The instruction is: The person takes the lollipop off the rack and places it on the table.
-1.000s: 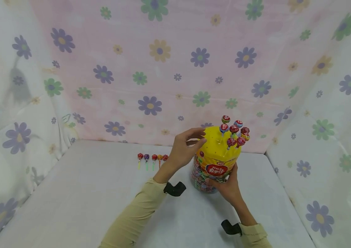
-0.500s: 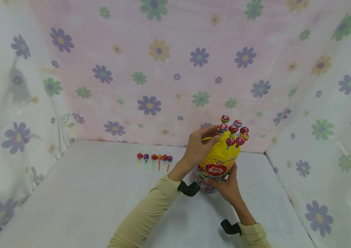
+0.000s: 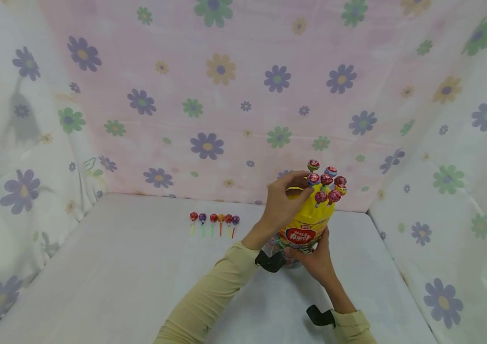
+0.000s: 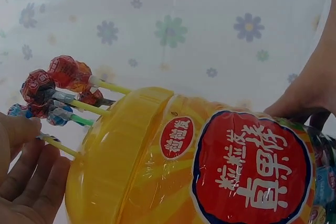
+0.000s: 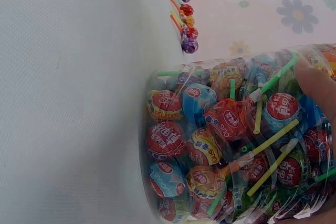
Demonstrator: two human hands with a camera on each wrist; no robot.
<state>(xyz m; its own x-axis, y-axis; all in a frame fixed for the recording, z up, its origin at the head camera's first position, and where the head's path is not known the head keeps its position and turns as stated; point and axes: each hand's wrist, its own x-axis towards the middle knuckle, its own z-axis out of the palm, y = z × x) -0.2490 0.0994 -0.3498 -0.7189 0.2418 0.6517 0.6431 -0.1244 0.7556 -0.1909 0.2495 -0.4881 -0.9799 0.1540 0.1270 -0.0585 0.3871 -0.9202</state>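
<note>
Low down, the right hand (image 3: 317,263) grips the jar (image 3: 301,235), seemingly to steady it. Above, the left hand (image 3: 283,203) pinches one lollipop (image 3: 313,179) at its stick, planted in the lid (image 4: 107,156); the thumb hides how firmly. Right of that pinch stand other lollipops (image 3: 326,179); well left, six loose lollipops (image 3: 213,218) lie in a row.

I've got the left hand (image 3: 281,204) at eleven o'clock on the candy jar (image 3: 300,235), pinching a lollipop (image 3: 313,179); right hand (image 3: 314,262) grips the jar at five; six more lollipops (image 3: 221,218) lie in a row at nine!
</note>
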